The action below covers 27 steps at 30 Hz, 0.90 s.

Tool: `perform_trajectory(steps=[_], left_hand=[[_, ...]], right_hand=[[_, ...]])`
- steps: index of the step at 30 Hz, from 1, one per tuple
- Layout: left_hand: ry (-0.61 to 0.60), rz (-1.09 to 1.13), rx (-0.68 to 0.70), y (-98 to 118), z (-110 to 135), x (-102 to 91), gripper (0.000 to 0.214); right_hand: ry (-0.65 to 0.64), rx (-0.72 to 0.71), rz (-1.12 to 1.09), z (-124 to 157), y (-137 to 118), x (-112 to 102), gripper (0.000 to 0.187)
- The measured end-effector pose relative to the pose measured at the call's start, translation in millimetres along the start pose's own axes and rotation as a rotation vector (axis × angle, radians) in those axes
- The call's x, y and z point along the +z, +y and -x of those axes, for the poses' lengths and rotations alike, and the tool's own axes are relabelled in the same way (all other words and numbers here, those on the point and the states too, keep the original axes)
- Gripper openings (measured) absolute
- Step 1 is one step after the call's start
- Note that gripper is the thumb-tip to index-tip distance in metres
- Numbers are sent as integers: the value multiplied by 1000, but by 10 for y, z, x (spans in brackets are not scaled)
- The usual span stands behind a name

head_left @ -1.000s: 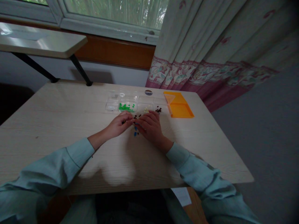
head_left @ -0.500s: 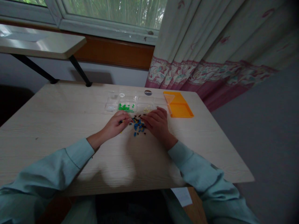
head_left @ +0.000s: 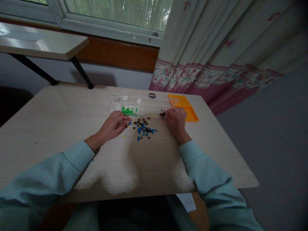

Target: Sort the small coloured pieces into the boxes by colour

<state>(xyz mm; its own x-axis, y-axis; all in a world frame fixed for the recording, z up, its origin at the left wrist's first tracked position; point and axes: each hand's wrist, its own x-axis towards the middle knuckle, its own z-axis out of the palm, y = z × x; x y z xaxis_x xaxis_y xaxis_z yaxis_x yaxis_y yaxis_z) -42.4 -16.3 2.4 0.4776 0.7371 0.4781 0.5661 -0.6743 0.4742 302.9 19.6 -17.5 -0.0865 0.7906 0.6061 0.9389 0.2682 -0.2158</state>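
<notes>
Low in the frame, two pale blue sleeves (head_left: 60, 170) reach forward over a pale wood-grain table (head_left: 72, 115).

Left hand (head_left: 113, 125), centre frame: it rests on the table with its fingers curled and the fingertips (head_left: 125, 122) drawn together at the left edge of a loose scatter of small blue and dark brown plastic pieces (head_left: 143, 128). Whether a piece is pinched between them cannot be told.

Right hand (head_left: 176, 120), right of centre: it is apart from the scatter, with its fingers closed to a point at the right end of a clear plastic compartment box (head_left: 125, 100), over the cell of dark brown pieces (head_left: 162, 113). Anything in its grip is too small to make out.

The scatter lies on the bare table between the hands, just in front of the box. Other cells hold bright green pieces (head_left: 129, 111) and cream pieces (head_left: 151, 113).

An orange plastic tray (head_left: 190, 112) sits just beyond the right hand.

Further back, a floral curtain with a pink hem (head_left: 204, 64) hangs at upper right, a white-framed window (head_left: 108, 22) runs along the top and a second pale table (head_left: 48, 45) stands at upper left.
</notes>
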Motion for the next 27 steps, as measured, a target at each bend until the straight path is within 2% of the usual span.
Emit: perform_trajectory(steps=[9, 18, 27], left_hand=[[-11, -9, 9, -14, 3, 18, 26], [-127, -65, 127, -10, 0, 43, 29], [-188, -108, 134, -32, 10, 76, 29]], right_hand=[[-2, 23, -10, 6, -19, -2, 31], [-28, 30, -13, -4, -50, 1, 33], [-37, 19, -20, -4, -75, 6, 34]])
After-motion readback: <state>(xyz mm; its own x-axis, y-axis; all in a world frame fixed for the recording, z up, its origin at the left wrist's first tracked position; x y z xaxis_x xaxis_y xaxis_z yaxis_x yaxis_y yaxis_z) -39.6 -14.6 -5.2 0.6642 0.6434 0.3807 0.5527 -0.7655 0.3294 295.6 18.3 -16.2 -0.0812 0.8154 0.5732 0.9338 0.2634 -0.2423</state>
